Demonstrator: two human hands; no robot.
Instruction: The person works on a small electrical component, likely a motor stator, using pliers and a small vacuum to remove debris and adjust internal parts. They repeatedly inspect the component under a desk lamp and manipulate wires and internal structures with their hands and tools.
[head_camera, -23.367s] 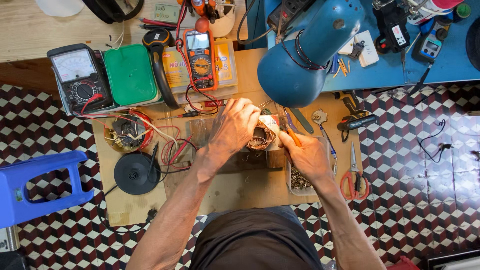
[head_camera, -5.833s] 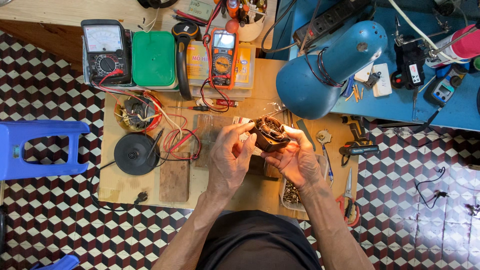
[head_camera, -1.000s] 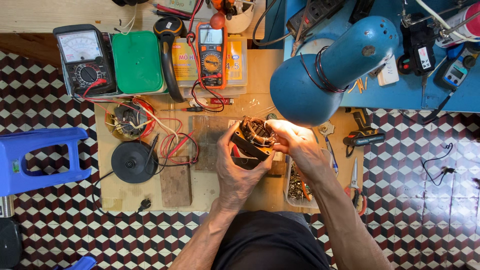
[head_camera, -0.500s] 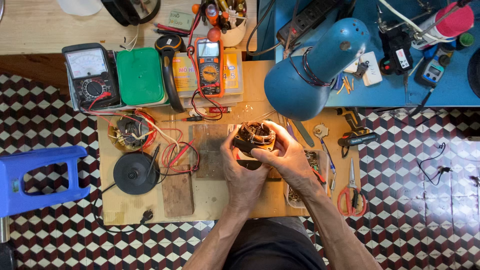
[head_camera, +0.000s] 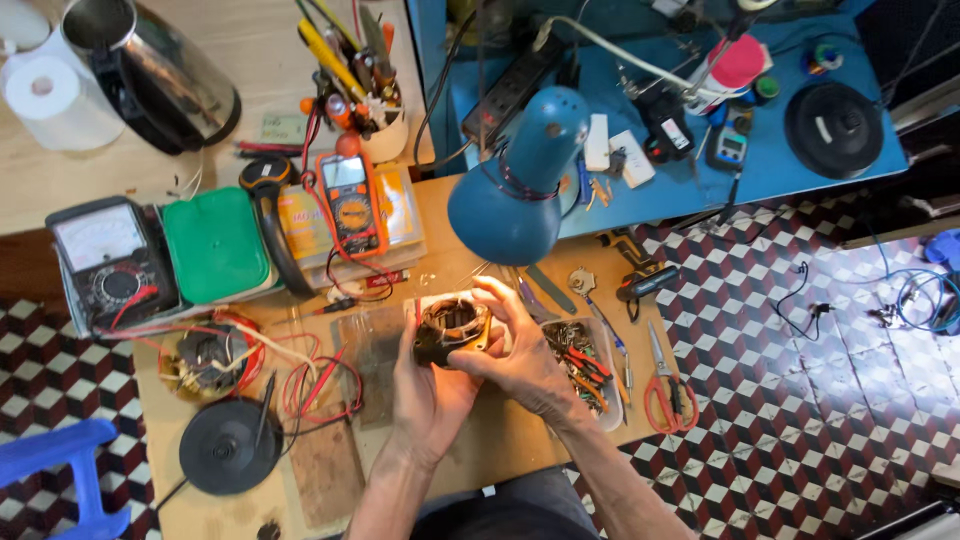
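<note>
Two hands, left (head_camera: 432, 385) and right (head_camera: 520, 355), both clasped round one motor stator (head_camera: 450, 328), raised just above the wooden workboard (head_camera: 480, 450). Beyond: one blue lamp (head_camera: 515, 185), two meters, one orange (head_camera: 350, 205), one analog (head_camera: 105, 262); one pair of scissors (head_camera: 665, 385).

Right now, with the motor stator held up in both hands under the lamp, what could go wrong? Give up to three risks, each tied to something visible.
1. The motor stator is held above the bench by the left hand and right hand; a slip could drop it onto the parts tray.
2. The blue lamp hangs close over the fingers; the shade may be hot.
3. Loose red wires lie beside the left forearm and could snag.
</note>
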